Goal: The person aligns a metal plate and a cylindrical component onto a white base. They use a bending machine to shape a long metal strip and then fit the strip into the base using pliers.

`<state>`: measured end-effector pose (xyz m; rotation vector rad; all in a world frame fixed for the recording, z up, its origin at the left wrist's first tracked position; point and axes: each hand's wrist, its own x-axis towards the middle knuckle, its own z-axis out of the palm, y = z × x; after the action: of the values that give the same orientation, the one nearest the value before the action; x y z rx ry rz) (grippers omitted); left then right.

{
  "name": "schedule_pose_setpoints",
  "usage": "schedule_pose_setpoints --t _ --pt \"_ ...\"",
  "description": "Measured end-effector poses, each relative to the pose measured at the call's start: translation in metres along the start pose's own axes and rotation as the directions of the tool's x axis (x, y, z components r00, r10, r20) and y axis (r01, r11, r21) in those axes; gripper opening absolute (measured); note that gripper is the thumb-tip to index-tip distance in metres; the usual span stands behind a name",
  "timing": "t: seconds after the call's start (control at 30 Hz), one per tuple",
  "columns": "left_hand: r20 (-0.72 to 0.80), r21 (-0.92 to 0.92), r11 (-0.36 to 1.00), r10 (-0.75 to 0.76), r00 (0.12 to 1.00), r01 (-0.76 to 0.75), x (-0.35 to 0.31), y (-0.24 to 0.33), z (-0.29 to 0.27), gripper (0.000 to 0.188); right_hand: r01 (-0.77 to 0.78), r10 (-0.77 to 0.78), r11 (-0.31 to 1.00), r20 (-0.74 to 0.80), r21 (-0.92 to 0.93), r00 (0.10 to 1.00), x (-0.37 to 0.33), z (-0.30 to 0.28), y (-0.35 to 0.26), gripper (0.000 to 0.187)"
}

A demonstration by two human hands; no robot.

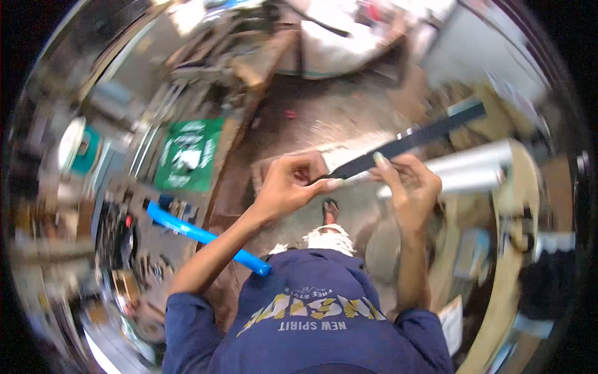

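"Where was the black strip (430,132)?"

"Between the two hands and out past one of them. Its near end was at the left hand (288,187), and its long axis slanted away from there, forward and to the right, over the right hand (408,190)."

"Which hand was closer to the loose end?"

"The right. It sat partway along, and most of the strip's length reached beyond its fingers. I'd judge that slant, with the long free part on the right hand's side, to be the relation that counted."

"And how were the hands set?"

"The left pinched the near end between thumb and finger. The right had its thumb on the strip and its fingers bent close to it, so I took that for a pinch too; its fingertips were partly hidden."

"What lay around them?"

"A blue tube (176,224) ran under the left forearm, behind the left hand. White rolls (464,173) lay just beyond the right hand, to its right."

"Any writing?"

"Left of the left hand, a green sheet (209,169) on the worktop (235,148) carried white lettering and a white emblem. Behind both hands, the dark blue shirt (305,265) had white and yellow lettering, upside down from this view."

"And on the strip?"

"I could make out none; the far end was blurred."
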<state>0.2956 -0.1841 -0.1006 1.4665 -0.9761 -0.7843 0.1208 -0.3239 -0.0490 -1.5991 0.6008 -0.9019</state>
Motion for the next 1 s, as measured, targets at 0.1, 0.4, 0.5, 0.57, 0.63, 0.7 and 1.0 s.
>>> schedule_pose_setpoints --t 0.1,0.4,0.5,0.57,0.63,0.7,1.0 --pt "-0.309 0.319 0.947 0.074 0.948 0.029 0.026 -0.001 -0.026 0.025 -0.057 0.035 0.985 0.137 0.16 0.99 0.06 0.031 0.038 0.009" --pt "-0.935 0.229 0.846 0.053 0.352 0.482 -0.019 -0.082 -0.18 0.038 -0.028 0.199 0.973 0.773 -0.228 0.603 0.213 0.096 0.163 0.032" --pt "-0.994 0.065 0.654 -0.024 0.106 0.754 -0.031 -0.088 -0.245 0.046 0.087 0.025 0.992 0.821 -0.091 0.571 0.268 0.132 0.147 0.026" --pt "-0.996 0.029 0.62 -0.049 0.075 0.784 -0.037 -0.112 -0.283 0.049 0.068 0.095 0.984 0.809 -0.164 0.58 0.299 0.175 0.119 0.026" --pt "-0.991 -0.015 0.598 -0.118 0.07 0.802 -0.028 -0.131 -0.314 0.054 0.056 0.129 0.975 0.753 -0.215 0.646 0.327 0.218 0.104 0.027" --pt "-0.982 -0.067 0.625 -0.178 0.058 0.778 -0.014 -0.162 -0.334 0.054 -0.033 0.177 0.978 0.74 -0.205 0.649 0.354 0.267 0.087 0.033" --pt "-0.825 -0.224 0.681 -0.513 0.235 0.697 0.079 -0.17 -0.39 0.047 -0.27 0.681 0.732 0.689 -0.626 0.247 0.383 0.406 -0.055 0.054"
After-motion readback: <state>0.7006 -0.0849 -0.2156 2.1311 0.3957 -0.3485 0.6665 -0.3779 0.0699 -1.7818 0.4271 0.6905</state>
